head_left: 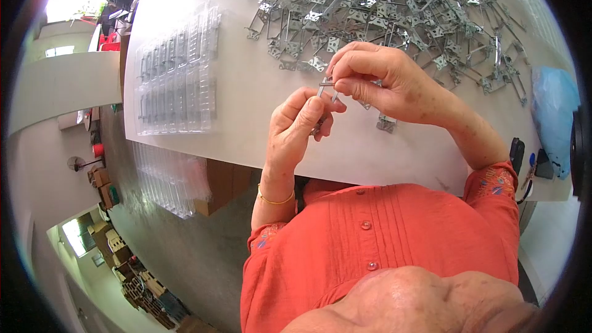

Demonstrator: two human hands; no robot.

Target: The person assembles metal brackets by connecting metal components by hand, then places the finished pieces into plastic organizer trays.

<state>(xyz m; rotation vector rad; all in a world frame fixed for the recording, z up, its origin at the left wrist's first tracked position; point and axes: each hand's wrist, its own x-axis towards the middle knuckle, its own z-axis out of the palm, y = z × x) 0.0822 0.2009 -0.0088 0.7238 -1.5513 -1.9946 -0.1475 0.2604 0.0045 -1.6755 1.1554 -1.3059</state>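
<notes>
A small metal bracket (322,90) is held between my two hands, above the white table. My left hand (297,120) is closed on its lower part, thumb pressed against the fingers. My right hand (382,80) pinches the upper end between thumb and fingertips; whether it also grips a separate small part I cannot make out. Much of the bracket is hidden behind the fingers. Beyond my hands lies a large loose heap of similar metal brackets (370,15). One bracket (386,124) lies apart from the heap, just below my right wrist.
Clear plastic trays (179,74) with slots lie on the table (246,129) at the left. More clear trays (169,176) are stacked lower down, beside a cardboard box (225,185). A blue plastic bag (552,117) and a black object (517,151) sit at the right edge.
</notes>
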